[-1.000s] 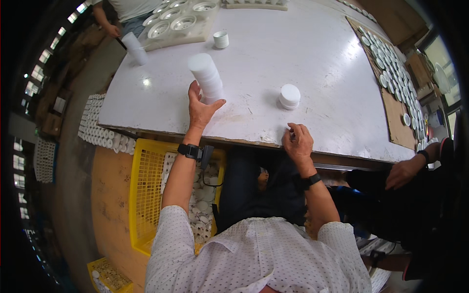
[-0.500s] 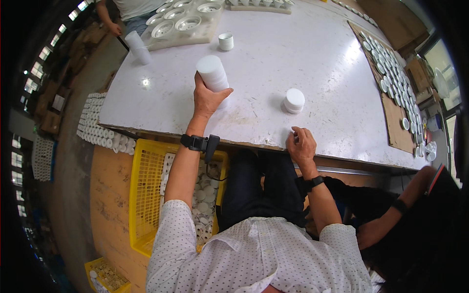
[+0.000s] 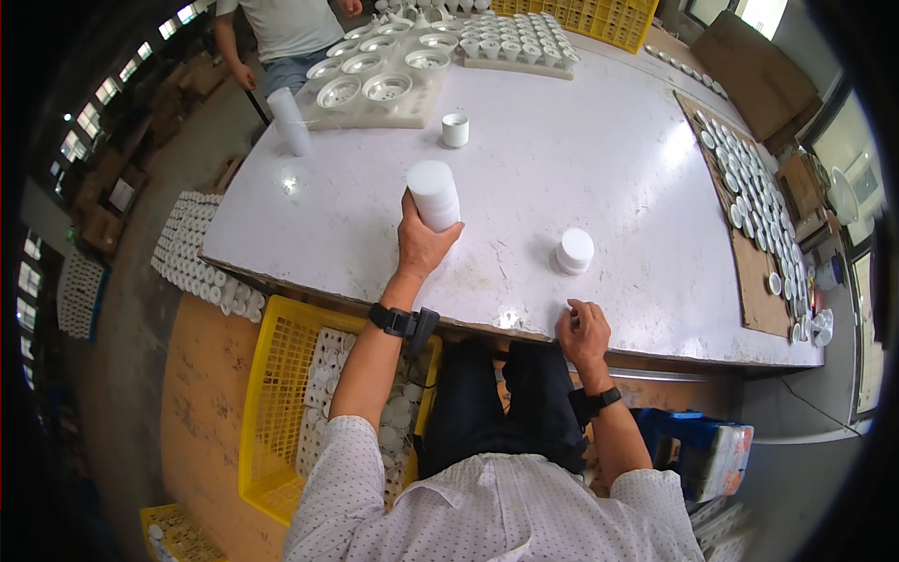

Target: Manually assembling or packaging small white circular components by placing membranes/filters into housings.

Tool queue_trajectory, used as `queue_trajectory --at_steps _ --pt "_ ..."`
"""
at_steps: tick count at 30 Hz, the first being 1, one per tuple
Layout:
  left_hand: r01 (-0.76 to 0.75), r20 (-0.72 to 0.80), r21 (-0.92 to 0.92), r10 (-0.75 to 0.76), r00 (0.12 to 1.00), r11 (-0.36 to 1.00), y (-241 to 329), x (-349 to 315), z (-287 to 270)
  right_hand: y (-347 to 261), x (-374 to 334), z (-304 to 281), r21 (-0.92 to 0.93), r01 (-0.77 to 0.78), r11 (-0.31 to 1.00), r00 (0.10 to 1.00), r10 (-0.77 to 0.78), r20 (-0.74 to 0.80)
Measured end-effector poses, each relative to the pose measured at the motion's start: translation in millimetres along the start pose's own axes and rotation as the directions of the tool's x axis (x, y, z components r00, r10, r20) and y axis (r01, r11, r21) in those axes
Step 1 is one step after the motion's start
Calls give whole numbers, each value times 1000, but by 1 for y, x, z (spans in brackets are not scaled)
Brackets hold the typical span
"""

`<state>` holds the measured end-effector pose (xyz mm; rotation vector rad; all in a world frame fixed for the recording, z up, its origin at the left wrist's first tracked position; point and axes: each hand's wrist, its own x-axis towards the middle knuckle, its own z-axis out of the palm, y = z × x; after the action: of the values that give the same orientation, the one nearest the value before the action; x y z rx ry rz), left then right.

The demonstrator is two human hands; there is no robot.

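My left hand [image 3: 428, 245] is wrapped round a tall stack of white discs [image 3: 434, 194], thumb on its right side and fingers round the left. The stack stands near the front of the white table, its top uncovered. My right hand [image 3: 584, 334] rests at the table's front edge, fingers loosely bent and apart, with nothing visible in them. Just beyond it sits a shorter stack of white discs [image 3: 575, 250], touched by neither hand. A small white cup-like piece [image 3: 455, 130] stands farther back.
A translucent roll [image 3: 288, 122] stands at the table's left edge, by a board of round white dishes [image 3: 388, 87]. Cardboard with small white parts [image 3: 749, 206] lies along the right. A yellow basket [image 3: 265, 412] of white pieces is below left. Another person [image 3: 281, 36] is beyond the table.
The view has tilted up, so the table sits lower in the picture. The person at the lower right has gone out of view. My left hand still grips the tall stack.
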<state>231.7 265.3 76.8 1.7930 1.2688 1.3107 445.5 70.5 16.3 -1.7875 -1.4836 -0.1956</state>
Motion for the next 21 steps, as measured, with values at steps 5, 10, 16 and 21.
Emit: queue_trajectory --at_steps 5,10,16,21 --pt "-28 49 -19 29 998 999 -4 1 -3 2 0 2 -18 -12 1000 1000 13 18" --pt "-90 -16 33 90 996 995 -5 -18 -20 4 -1 0 6 4 1000 1000 -4 3" --pt "-361 -173 -441 316 933 822 89 -45 -88 5 -1 -2 141 -44 989 999 46 -11" --pt "-819 -341 -348 752 564 456 204 -80 -172 -10 24 -57 533 -135 835 954 256 -159"
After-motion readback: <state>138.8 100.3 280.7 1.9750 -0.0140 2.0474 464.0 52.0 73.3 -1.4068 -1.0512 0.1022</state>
